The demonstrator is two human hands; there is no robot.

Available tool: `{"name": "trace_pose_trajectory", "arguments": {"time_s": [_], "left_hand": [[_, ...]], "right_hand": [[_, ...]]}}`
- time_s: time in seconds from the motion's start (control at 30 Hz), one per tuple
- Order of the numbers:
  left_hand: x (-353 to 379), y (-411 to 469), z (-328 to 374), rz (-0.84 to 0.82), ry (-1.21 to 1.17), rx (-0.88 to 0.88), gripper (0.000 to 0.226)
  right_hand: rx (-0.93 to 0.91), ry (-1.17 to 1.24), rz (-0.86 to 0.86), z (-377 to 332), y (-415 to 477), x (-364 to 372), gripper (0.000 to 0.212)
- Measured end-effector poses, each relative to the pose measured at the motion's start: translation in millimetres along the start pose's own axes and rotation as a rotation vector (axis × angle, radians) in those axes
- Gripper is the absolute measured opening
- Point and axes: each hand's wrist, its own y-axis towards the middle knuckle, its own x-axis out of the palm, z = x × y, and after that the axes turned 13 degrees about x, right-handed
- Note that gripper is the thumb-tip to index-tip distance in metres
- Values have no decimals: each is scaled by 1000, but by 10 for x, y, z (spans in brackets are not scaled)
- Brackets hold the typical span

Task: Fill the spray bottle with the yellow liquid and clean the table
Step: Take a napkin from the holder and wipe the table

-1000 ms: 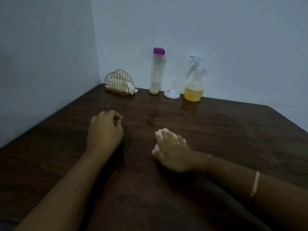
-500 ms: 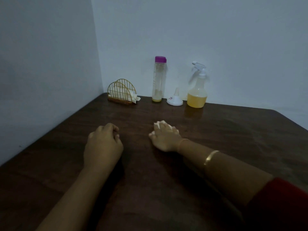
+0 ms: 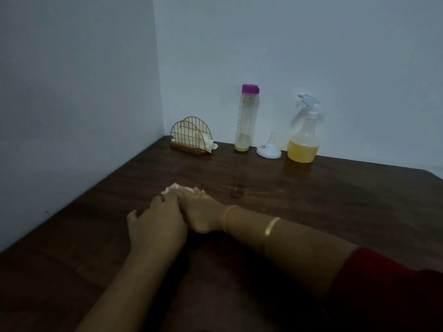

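Right hand [image 3: 199, 212], fingers curled over a wadded tissue [image 3: 173, 188], presses it to the table [image 3: 335, 212]. Left hand [image 3: 157, 224] lies against it, fingertips at the wad; whether they pinch it cannot be told. The tissue is probably light, soft and weak when wet, so best kept bunched under the fingers. The spray bottle [image 3: 304, 140], part-filled with yellow liquid, stands at the wall beside a funnel [image 3: 269, 149]; its neck would suit gripping.

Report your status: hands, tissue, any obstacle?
Right hand grips tissue on table; left hand open alongside. Spray bottle part full, far back, not in the way.
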Motion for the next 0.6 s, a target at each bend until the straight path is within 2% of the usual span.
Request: {"name": "trace_pose_trajectory", "arguments": {"time_s": [0.13, 0.23, 0.47, 0.53, 0.6], "left_hand": [[-2, 43, -12, -26, 48, -43, 34], [14, 51, -19, -57, 85, -43, 28], [17, 24, 24, -63, 98, 7, 33], [11, 9, 36, -60, 94, 22, 33], [6, 1, 49, -54, 84, 30, 34]], "right_hand": [[263, -34, 66, 192, 591, -69, 52], [470, 17, 89, 576, 586, -144, 54], [938, 22, 174, 1895, -489, -299, 53], [1015, 16, 136, 2115, -871, -308, 57], [1013, 12, 94, 2150, -1151, -261, 61]]}}
